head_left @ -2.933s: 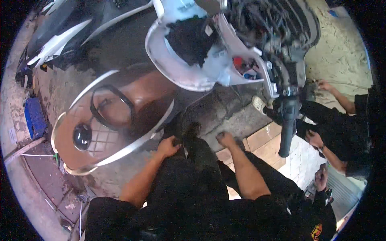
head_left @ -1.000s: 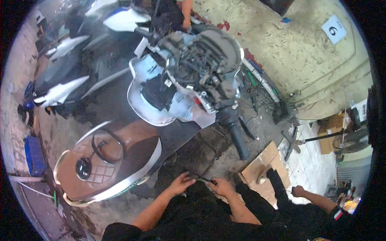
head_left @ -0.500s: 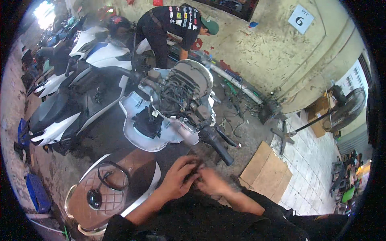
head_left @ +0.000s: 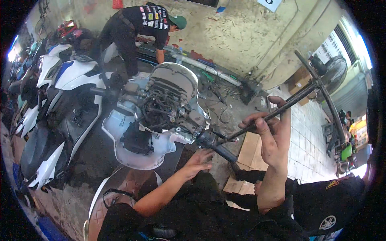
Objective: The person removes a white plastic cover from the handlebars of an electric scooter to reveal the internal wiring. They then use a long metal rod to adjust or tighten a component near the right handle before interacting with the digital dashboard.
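A long dark T-handle wrench (head_left: 277, 110) slants across the view in my right hand (head_left: 273, 138), its crossbar at the upper right. My fingers and thumb grip the shaft, and its far tip reaches beside the black handlebar grip (head_left: 224, 152). Below that bar my left hand (head_left: 198, 162) hovers with loosely bent fingers apart, holding nothing that I can see. In front of me stands a scooter with its front opened: bare wiring (head_left: 161, 110) shows inside a pale fairing (head_left: 120, 150). Its brown quilted seat (head_left: 102, 209) lies at lower left, partly behind my left arm.
A person in a green cap (head_left: 177, 22) bends down beyond the scooter. White scooters (head_left: 76, 74) crowd the left. Cardboard (head_left: 251, 150) lies on the floor at right, near a standing fan (head_left: 335, 72). Dark clothing with an emblem (head_left: 321, 201) fills the lower right.
My hands, together half a second ago, have parted. The right one has risen to the right with the T-handle wrench now showing in it. The view has shifted, moving the scooter leftward.
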`<state>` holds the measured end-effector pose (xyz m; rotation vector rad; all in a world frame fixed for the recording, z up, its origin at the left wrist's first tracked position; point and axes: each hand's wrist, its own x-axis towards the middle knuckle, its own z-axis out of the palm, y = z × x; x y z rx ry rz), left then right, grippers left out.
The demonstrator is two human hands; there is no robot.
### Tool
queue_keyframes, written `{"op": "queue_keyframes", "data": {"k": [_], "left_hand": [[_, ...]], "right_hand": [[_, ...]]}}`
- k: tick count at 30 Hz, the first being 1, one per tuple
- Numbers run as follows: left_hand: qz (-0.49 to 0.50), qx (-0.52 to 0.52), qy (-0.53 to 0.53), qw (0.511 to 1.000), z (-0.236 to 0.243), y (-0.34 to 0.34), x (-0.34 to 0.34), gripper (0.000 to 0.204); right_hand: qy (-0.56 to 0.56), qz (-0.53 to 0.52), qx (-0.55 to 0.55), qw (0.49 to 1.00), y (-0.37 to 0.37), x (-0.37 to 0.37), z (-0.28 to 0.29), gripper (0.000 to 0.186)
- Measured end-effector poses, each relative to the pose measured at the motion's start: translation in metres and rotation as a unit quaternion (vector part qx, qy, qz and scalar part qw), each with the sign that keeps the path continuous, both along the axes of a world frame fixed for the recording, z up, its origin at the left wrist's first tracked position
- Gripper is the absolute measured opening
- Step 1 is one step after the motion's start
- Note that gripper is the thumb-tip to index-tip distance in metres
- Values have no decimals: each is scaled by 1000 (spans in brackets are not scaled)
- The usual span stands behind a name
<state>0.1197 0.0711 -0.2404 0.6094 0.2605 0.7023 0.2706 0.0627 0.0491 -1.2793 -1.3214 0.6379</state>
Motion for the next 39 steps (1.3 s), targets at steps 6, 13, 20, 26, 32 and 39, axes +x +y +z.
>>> {"op": "queue_keyframes", "data": {"k": [6, 13, 20, 26, 32, 39], "left_hand": [[9, -21, -90, 996, -2, 9, 60, 64], [86, -164, -95, 978, 22, 9, 88, 63], [58, -227, -46, 971, 15, 13, 92, 59], [23, -246, -38, 968, 2, 12, 98, 57], [40, -224, -43, 973, 4, 12, 96, 61], [57, -216, -35, 974, 15, 13, 92, 43]], "right_hand": [[8, -44, 40, 998, 31, -16, -19, 43], [-17, -42, 17, 999, 50, -23, -44, 40], [49, -41, 8, 998, 56, -28, -50, 38], [-156, -109, -80, 978, 46, -32, -37, 36], [-32, -41, -42, 998, 48, -32, -33, 28], [-82, -50, -53, 994, 50, -25, -37, 24]]}}
